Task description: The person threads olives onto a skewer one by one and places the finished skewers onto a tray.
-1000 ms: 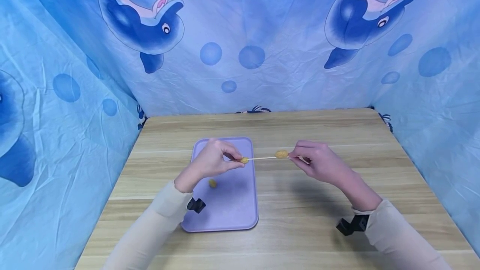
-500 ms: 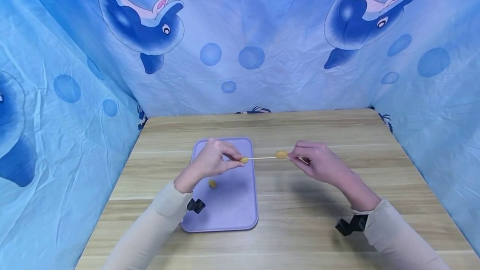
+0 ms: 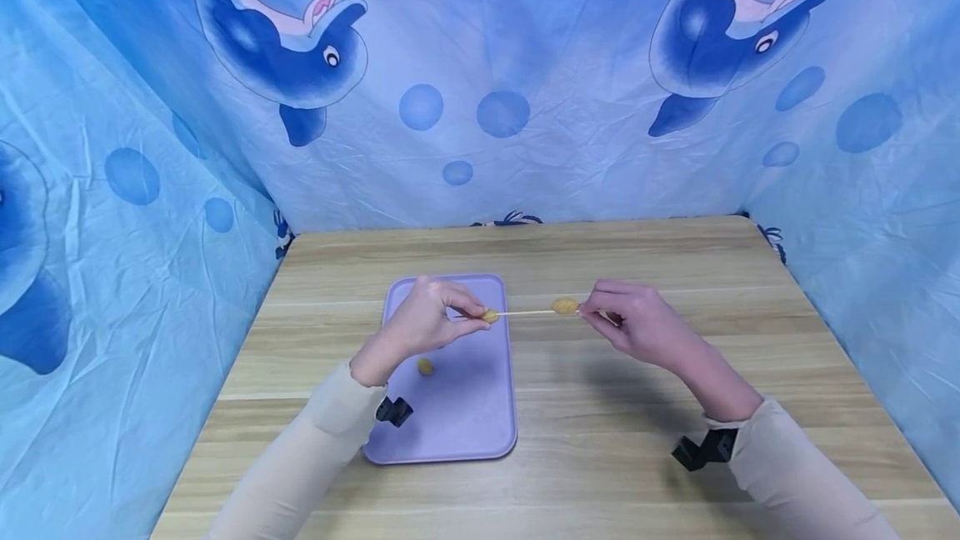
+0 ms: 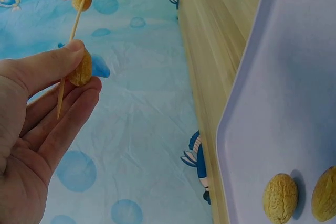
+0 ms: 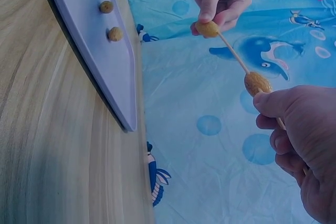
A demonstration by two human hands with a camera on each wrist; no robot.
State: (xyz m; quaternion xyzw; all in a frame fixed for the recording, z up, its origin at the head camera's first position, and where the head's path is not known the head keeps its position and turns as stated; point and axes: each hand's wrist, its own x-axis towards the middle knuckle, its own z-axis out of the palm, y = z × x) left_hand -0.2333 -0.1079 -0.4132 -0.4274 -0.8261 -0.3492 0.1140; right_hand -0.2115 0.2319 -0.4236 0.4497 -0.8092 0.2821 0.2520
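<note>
Above the tray, my left hand (image 3: 429,319) pinches a wrinkled yellow oval fruit (image 4: 81,71), like a dried date, between thumb and fingers. A thin wooden skewer (image 3: 525,312) spans the gap between both hands. Its pointed end sticks out past the left thumb in the left wrist view; the thumb hides whether it runs through that fruit or beside it. A second yellow fruit (image 3: 565,307) is threaded on the skewer by the right fingertips. My right hand (image 3: 637,319) grips the skewer just behind this fruit, its thumb touching the fruit's end in the right wrist view.
A shallow purple tray (image 3: 472,432) lies on the wooden table (image 3: 600,473), left of centre. Two more yellow fruits rest in it, one (image 4: 280,198) beside the other (image 4: 325,195). Blue dolphin-print curtains (image 3: 480,48) enclose the table's back and sides.
Both hands keep the same grips and nearly the same places. The skewer and its fruits have shifted up very slightly in the head view.
</note>
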